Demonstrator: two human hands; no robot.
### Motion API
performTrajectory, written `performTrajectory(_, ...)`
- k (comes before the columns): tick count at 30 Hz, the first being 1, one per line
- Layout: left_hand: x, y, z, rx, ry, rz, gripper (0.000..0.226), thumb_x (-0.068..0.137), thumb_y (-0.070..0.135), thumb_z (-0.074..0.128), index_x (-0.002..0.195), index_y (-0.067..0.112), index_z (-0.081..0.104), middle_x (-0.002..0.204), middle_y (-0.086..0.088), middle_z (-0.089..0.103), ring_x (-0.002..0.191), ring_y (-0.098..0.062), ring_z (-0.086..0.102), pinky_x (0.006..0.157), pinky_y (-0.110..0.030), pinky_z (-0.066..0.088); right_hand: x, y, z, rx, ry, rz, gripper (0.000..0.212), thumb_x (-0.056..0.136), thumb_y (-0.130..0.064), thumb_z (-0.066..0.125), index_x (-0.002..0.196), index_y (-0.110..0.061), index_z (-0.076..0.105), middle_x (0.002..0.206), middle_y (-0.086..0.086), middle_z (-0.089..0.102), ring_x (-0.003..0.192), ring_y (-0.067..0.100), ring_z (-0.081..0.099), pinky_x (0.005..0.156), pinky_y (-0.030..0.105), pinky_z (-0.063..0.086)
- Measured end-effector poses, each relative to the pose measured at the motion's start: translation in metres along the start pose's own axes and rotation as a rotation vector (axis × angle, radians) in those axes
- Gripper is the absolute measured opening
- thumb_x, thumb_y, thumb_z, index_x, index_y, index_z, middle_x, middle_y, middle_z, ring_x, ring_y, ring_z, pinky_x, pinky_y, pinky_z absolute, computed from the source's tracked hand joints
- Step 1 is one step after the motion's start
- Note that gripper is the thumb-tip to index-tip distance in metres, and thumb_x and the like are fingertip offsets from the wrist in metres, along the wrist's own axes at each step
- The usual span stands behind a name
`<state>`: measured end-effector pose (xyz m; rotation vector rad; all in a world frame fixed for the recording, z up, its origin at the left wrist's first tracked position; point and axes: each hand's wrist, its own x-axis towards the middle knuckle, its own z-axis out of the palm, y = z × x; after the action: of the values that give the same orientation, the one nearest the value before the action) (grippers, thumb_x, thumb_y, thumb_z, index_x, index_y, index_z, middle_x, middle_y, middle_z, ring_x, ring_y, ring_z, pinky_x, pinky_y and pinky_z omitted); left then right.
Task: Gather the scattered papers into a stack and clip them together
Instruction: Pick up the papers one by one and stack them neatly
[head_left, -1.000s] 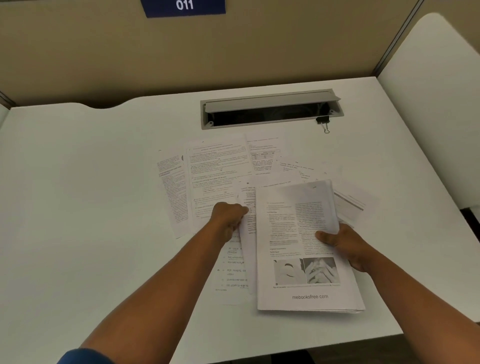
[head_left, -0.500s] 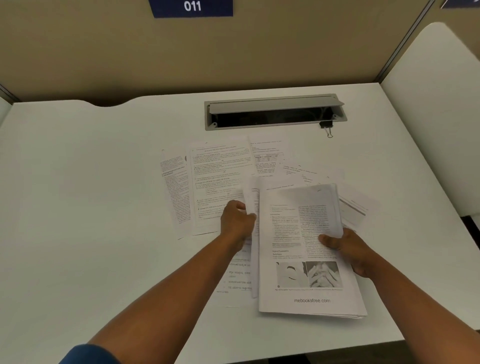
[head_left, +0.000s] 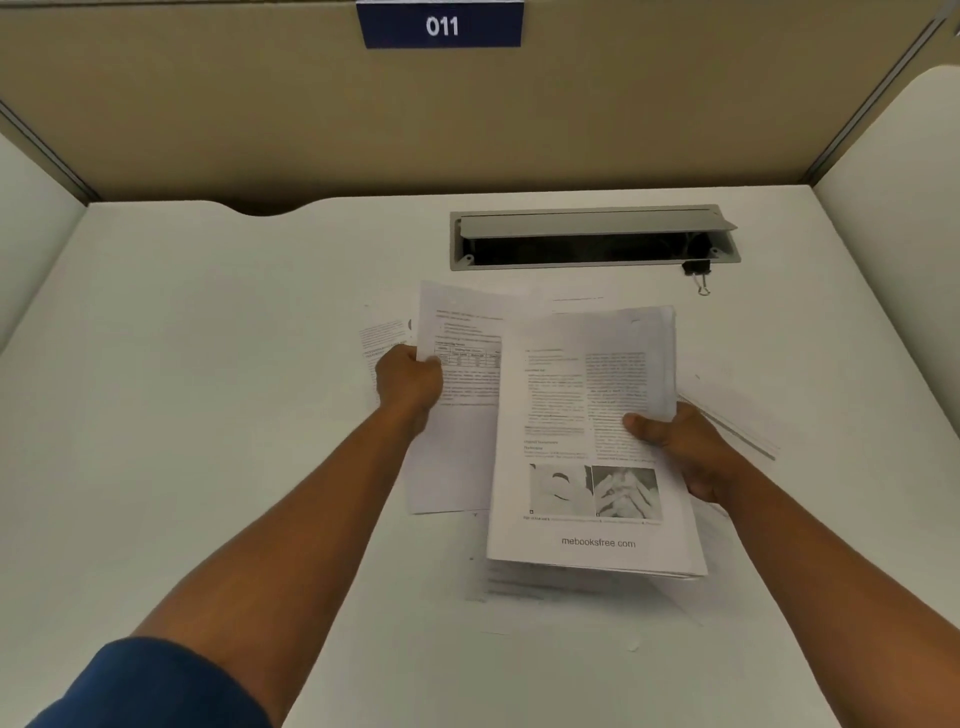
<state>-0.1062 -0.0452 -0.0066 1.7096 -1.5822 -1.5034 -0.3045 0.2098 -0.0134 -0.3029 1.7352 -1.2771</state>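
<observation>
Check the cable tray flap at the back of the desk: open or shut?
Open. The grey flap is tilted up, exposing the dark cavity beneath it in the cable tray.

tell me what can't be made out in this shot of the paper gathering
Head view only:
- Body text on the stack in the right hand: blurred; only the footer web address reads.
- Fingers of both hands: hidden beneath the sheets; the left hand shows just its back.
- Sheets under the stack: covered, so no count.
- Inside the desk slot: dark.
- Binder clip: too small for detail.
</observation>
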Motion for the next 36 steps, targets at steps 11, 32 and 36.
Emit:
performTrajectory(11,0.041,0.003,-0.003,-0.025,-0.152,-0.203,0.033,0.087,-0.001,0.065,0.12,-0.001,0.066,0.111,-0.009,0.07,0.096,-0.023,0.068,0.086,-0.04,0.06,0.067,-0.02,0.048,-0.104,-0.041,0.033,0.027,0.094,-0.013,0.066,0.121,-0.014,0.065,0.106,0.0,0.073,0.095,0.02,0.072,0.073,0.03,0.061)
performTrajectory(32,0.062,-0.019,-0.016,0.116,0.158,-0.14,0.036,0.082,0.034,0.073,0.114,0.018,0.073,0.122,-0.002,0.068,0.112,-0.024,0.059,0.092,-0.043,0.058,0.1,-0.023,0.047,0.011,-0.142,0.099,0.033,0.083,-0.013,0.072,0.116,-0.014,0.069,0.106,0.002,0.077,0.094,0.021,0.075,0.075,0.032,0.063)
performTrajectory(36,0.056,-0.012,-0.012,0.127,0.131,-0.216,0.023,0.084,0.029,0.078,0.099,0.017,0.066,0.125,0.0,0.033,0.112,-0.023,0.042,0.075,-0.031,0.056,0.108,-0.016,0.057,-0.092,-0.118,0.098,0.037,0.089,-0.017,0.071,0.125,-0.011,0.065,0.112,0.006,0.075,0.098,0.023,0.073,0.079,0.036,0.06)
